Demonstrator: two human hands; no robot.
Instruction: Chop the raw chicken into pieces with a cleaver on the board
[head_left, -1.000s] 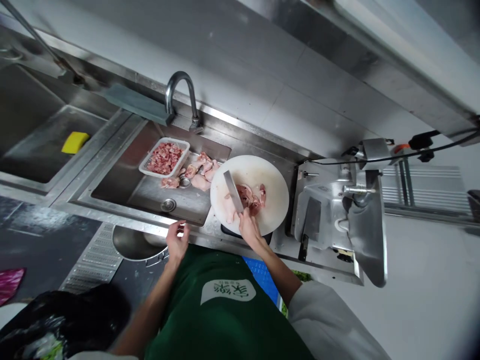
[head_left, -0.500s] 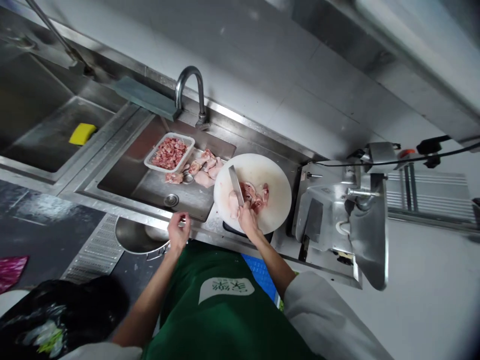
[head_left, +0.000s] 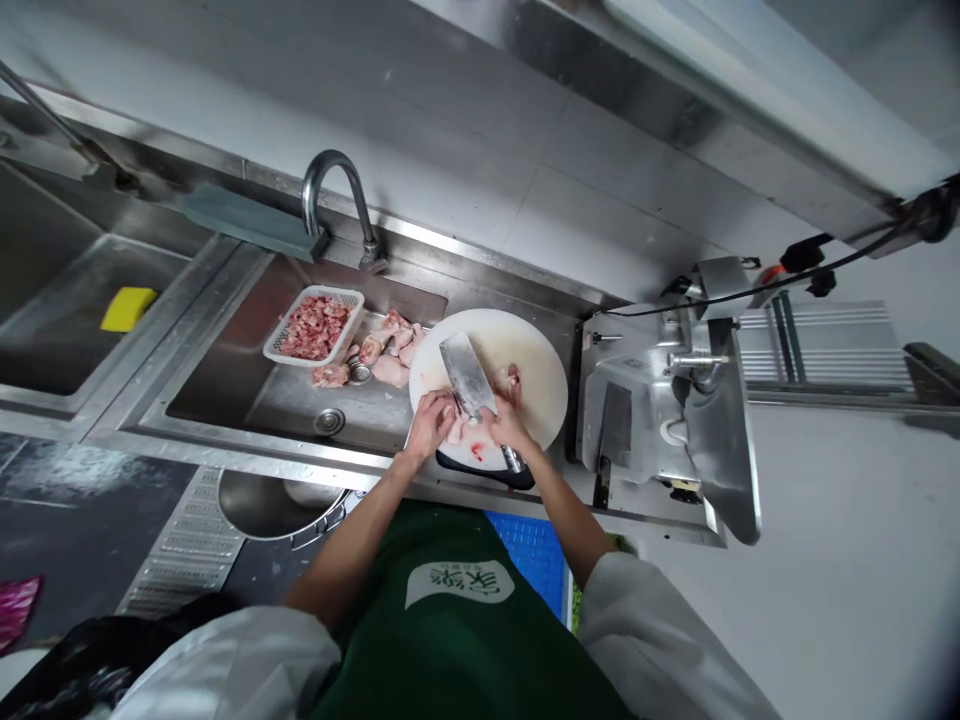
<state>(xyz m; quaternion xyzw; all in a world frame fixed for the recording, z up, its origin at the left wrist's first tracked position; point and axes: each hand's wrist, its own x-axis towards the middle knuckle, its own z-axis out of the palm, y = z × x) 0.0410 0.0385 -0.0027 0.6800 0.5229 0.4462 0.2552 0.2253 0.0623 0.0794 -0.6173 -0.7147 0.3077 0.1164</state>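
A cleaver (head_left: 466, 370) lies tilted over the round white cutting board (head_left: 536, 350), its broad blade pointing away from me. My right hand (head_left: 508, 425) is closed on it where blade and handle meet, and the handle end shows below the hand. At the board's near left edge, my left hand (head_left: 431, 422) has its fingers bent onto a pale piece of raw chicken (head_left: 454, 432), close to the blade. Part of that piece is hidden by the fingers and the cleaver. A reddish meat scrap (head_left: 514, 380) and a red smear also show on the board.
In the sink (head_left: 225, 390) left of the board stand a white basket (head_left: 356, 300) of chopped meat and several chicken pieces (head_left: 390, 370). A faucet (head_left: 330, 160) rises behind. On the right stands a metal slicer (head_left: 712, 420) with a second cleaver (head_left: 616, 425) lying by it.
My left hand has moved from the sink's front edge onto the chicken on the board. The cleaver has turned from edge-on to show its broad side. The view has shifted slightly.
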